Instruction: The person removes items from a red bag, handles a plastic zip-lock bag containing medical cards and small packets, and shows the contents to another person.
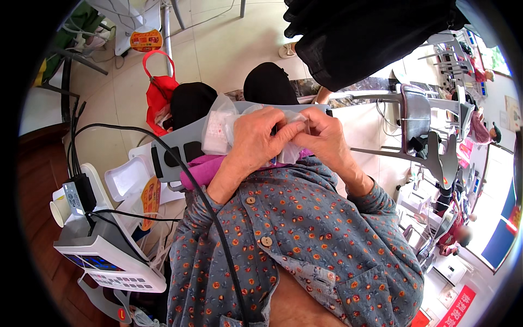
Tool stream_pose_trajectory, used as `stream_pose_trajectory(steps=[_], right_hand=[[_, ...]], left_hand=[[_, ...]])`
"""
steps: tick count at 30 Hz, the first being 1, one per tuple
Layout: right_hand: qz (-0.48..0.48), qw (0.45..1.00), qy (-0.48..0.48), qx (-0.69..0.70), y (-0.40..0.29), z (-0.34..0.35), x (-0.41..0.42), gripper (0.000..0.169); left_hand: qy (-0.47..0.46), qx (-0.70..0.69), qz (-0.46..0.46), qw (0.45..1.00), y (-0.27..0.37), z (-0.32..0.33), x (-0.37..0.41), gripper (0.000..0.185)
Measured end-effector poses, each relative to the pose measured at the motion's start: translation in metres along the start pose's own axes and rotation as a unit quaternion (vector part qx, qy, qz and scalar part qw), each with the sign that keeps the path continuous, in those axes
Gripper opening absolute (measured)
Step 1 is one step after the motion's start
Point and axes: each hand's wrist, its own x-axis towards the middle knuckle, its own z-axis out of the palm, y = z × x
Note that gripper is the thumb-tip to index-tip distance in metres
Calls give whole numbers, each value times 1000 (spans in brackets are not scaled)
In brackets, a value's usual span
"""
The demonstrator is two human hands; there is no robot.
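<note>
My left hand (261,137) and my right hand (320,135) meet over my lap. Between their fingertips both pinch the gathered top of a translucent plastic bag (291,153). A white box (216,133) with red printing shows through the plastic at the left, beside my left hand. Something small and dark sits behind my left thumb, too hidden to name. Under the bag lie a folded purple cloth (200,169) and a grey plastic board (175,149) with dark pads, spanning my thighs.
A black cable (171,149) arches across my left side. At left stands a white machine (110,265) with a display, buttons and a black adapter (79,196). A red bag (159,98) rests near my left knee. A person in black clothing (351,36) stands ahead; chairs (414,118) line the right.
</note>
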Motion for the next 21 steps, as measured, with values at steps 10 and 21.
stream_pose_trajectory(steps=[10, 21], right_hand=[[-25, 999, 39, 2, -20, -6, -10, 20], [-176, 954, 45, -238, -17, -2, -13, 16]], left_hand=[[21, -11, 54, 998, -9, 6, 5, 25], [49, -12, 49, 998, -12, 16, 3, 26]])
